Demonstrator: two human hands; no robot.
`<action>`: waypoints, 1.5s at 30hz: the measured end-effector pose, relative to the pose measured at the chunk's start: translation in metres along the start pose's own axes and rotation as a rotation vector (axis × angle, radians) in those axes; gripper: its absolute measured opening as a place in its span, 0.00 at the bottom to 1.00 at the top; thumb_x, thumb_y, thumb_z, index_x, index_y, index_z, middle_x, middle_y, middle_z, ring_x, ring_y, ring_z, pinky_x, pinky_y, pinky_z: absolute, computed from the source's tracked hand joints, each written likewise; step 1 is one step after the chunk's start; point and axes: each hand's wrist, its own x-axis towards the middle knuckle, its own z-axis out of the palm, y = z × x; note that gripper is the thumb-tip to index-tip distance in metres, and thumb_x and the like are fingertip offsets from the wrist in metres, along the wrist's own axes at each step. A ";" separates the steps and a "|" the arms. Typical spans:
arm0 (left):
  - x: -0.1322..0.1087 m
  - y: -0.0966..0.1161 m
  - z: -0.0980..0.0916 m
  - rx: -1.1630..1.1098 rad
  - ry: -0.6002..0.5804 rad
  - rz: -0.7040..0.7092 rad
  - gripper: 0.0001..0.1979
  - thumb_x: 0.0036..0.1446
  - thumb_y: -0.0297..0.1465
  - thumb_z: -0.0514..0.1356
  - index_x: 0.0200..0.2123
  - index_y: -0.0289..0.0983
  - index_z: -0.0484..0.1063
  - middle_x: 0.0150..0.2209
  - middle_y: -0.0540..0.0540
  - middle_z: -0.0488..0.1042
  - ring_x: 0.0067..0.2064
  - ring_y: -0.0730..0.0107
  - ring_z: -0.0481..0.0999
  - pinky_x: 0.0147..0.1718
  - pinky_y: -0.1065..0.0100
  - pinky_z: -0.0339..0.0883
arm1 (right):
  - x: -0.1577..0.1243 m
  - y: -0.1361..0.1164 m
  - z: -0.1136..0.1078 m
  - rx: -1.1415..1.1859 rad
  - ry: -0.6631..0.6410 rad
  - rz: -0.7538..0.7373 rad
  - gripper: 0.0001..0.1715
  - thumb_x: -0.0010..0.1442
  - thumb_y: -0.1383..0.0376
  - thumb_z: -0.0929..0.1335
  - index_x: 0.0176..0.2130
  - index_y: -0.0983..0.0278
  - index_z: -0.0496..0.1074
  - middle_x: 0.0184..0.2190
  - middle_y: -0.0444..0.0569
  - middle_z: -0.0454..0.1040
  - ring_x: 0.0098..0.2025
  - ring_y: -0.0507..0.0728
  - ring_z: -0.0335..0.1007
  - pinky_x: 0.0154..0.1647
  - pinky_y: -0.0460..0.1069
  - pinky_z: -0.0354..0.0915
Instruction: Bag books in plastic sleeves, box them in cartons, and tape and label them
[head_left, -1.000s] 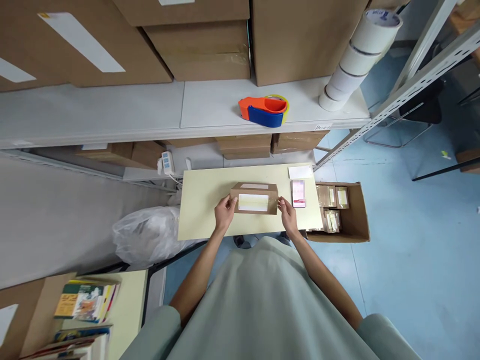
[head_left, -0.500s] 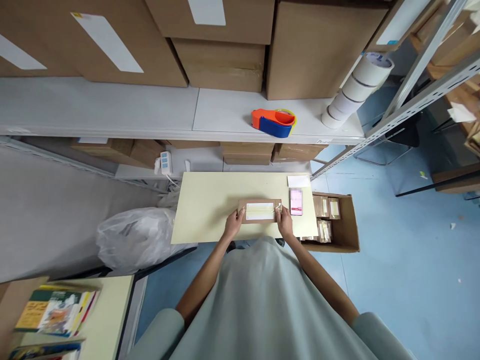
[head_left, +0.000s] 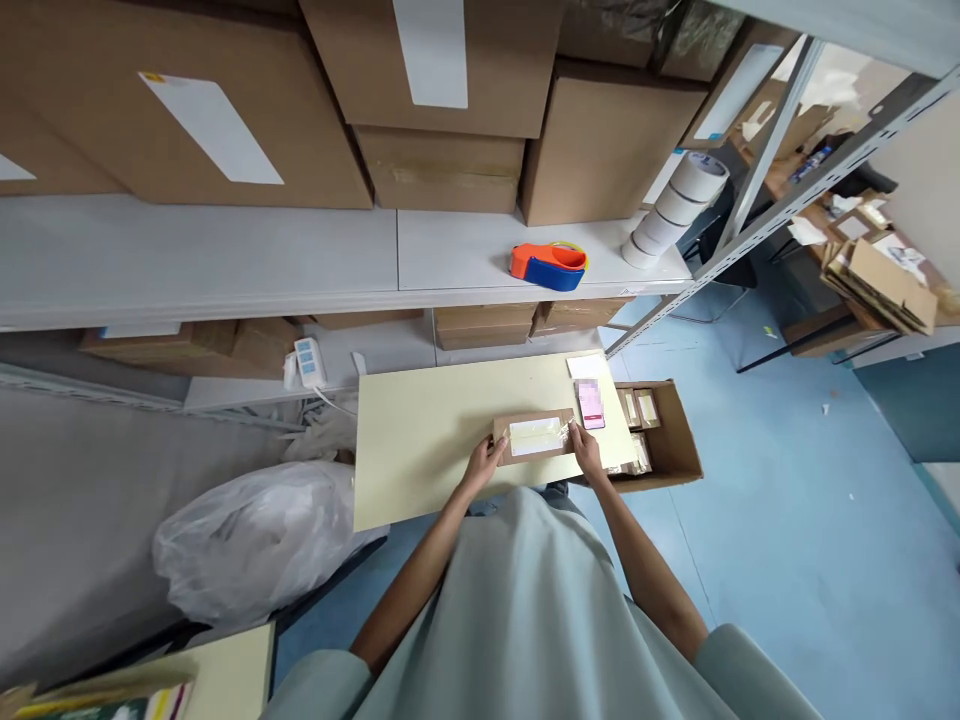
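Observation:
Between my two hands is a small brown cardboard box (head_left: 534, 438) with a white label and clear tape over its top. My left hand (head_left: 484, 464) grips its left end, and my right hand (head_left: 586, 450) grips the right end. Beneath it lies the pale yellow table top (head_left: 420, 420); whether the box touches the table I cannot tell. A phone (head_left: 590, 403) with a pink screen lies just beyond my right hand, beside a white paper slip (head_left: 585, 366).
An open carton (head_left: 681, 445) of small taped boxes stands right of the table. Ahead, a grey shelf (head_left: 300, 250) bears large cartons, an orange-and-blue tape dispenser (head_left: 549, 266) and stacked tape rolls (head_left: 671, 212). A clear plastic bag (head_left: 255, 540) bulges at the left.
My view has turned toward the right, so the table appears tilted. Both hands still grip the box, which sits slightly farther right in view, nearer the phone.

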 end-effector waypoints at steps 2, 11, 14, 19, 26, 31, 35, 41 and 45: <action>0.000 -0.002 -0.005 0.012 -0.036 0.006 0.30 0.62 0.56 0.66 0.52 0.37 0.81 0.51 0.35 0.86 0.56 0.45 0.85 0.56 0.54 0.78 | -0.005 -0.002 0.000 -0.036 0.027 0.013 0.50 0.67 0.25 0.53 0.37 0.60 0.78 0.32 0.53 0.81 0.43 0.66 0.78 0.44 0.52 0.72; -0.012 -0.024 -0.031 0.271 0.059 0.165 0.33 0.56 0.31 0.72 0.65 0.39 0.74 0.59 0.34 0.77 0.51 0.54 0.84 0.54 0.53 0.79 | -0.029 0.008 0.002 0.020 0.103 0.010 0.34 0.65 0.41 0.69 0.48 0.67 0.85 0.53 0.64 0.82 0.49 0.66 0.82 0.52 0.57 0.77; -0.016 -0.032 -0.029 0.325 0.109 0.143 0.33 0.57 0.26 0.70 0.66 0.38 0.74 0.52 0.39 0.77 0.39 0.62 0.82 0.50 0.56 0.81 | -0.032 0.013 0.013 0.004 0.077 0.044 0.26 0.65 0.47 0.71 0.46 0.65 0.86 0.49 0.60 0.84 0.43 0.64 0.84 0.50 0.57 0.78; -0.020 -0.034 -0.020 0.358 0.173 0.085 0.33 0.58 0.24 0.70 0.67 0.39 0.74 0.51 0.39 0.78 0.38 0.63 0.82 0.48 0.58 0.81 | -0.026 0.022 0.016 0.004 0.022 0.069 0.19 0.66 0.54 0.71 0.48 0.62 0.85 0.49 0.56 0.85 0.46 0.65 0.86 0.49 0.55 0.79; -0.027 -0.034 -0.005 0.467 0.232 -0.082 0.35 0.58 0.24 0.67 0.69 0.39 0.73 0.56 0.35 0.81 0.44 0.53 0.85 0.53 0.52 0.79 | -0.004 0.042 -0.004 -0.056 -0.205 -0.057 0.16 0.67 0.65 0.71 0.52 0.61 0.84 0.45 0.53 0.86 0.47 0.64 0.87 0.51 0.54 0.78; -0.040 -0.035 0.018 0.360 0.318 -0.226 0.37 0.55 0.24 0.65 0.69 0.40 0.72 0.58 0.38 0.84 0.55 0.47 0.86 0.57 0.51 0.78 | 0.015 0.055 -0.009 -0.139 -0.449 -0.039 0.15 0.61 0.70 0.75 0.49 0.62 0.84 0.45 0.54 0.88 0.48 0.64 0.87 0.52 0.55 0.78; -0.041 -0.024 0.044 0.213 0.436 -0.333 0.44 0.51 0.21 0.63 0.73 0.39 0.68 0.62 0.39 0.82 0.60 0.51 0.84 0.58 0.55 0.80 | 0.030 0.061 -0.010 -0.081 -0.617 -0.025 0.18 0.59 0.66 0.79 0.50 0.64 0.84 0.50 0.58 0.86 0.51 0.66 0.86 0.53 0.55 0.80; -0.019 0.011 0.074 -0.153 0.643 -0.433 0.45 0.48 0.20 0.63 0.71 0.44 0.65 0.60 0.38 0.80 0.64 0.59 0.80 0.64 0.57 0.74 | 0.044 0.072 -0.003 0.052 -0.686 -0.050 0.24 0.63 0.64 0.78 0.58 0.64 0.82 0.55 0.61 0.83 0.56 0.67 0.85 0.55 0.58 0.82; -0.012 0.033 0.083 -0.150 0.533 -0.511 0.35 0.47 0.26 0.69 0.61 0.42 0.73 0.49 0.42 0.83 0.58 0.60 0.82 0.58 0.62 0.74 | 0.054 0.083 -0.002 0.183 -0.720 -0.074 0.30 0.66 0.63 0.75 0.65 0.61 0.77 0.60 0.61 0.81 0.59 0.66 0.83 0.57 0.60 0.82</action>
